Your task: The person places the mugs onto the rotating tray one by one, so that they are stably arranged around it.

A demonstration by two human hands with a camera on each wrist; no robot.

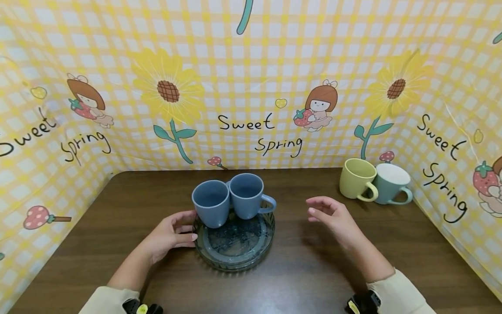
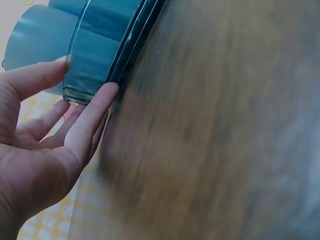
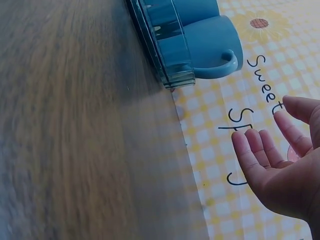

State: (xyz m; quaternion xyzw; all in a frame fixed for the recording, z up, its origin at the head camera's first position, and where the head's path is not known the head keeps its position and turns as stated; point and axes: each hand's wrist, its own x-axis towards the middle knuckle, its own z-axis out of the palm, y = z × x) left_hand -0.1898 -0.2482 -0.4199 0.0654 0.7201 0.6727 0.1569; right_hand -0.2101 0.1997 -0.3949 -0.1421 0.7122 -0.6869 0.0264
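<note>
Glass tray (image 1: pixel 235 255) sits near the middle of the dark wooden table (image 1: pixel 306 279) in the head view, carrying two blue mugs (image 1: pixel 211 203) side by side at its far edge, the right one with its handle turned to the right. The left hand (image 1: pixel 170 235) rests against the tray's left rim with straight, relaxed fingers, touching but not clasping it, while the right hand (image 1: pixel 333 216) hovers open and apart from the tray on its right side, holding nothing. Judging from this, both blue mugs are already loaded and the tray is not yet gripped on either side nor lifted; the right hand has a gap to close before it reaches the rim. A yellow mug (image 1: pixel 357 179) and a pale green mug (image 1: pixel 392 183) stand touching each other at the far right, well apart from the tray and off the right hand's path to it. The left wrist view shows the fingertips (image 2: pixel 107 92) laid on the tray's ribbed wall with a blue mug above, fingers straight, the table blurred. The right wrist view shows the open palm away from the tray, with the handled mug beyond and the yellow checked backdrop (image 3: pixel 210 150) behind it.
</note>
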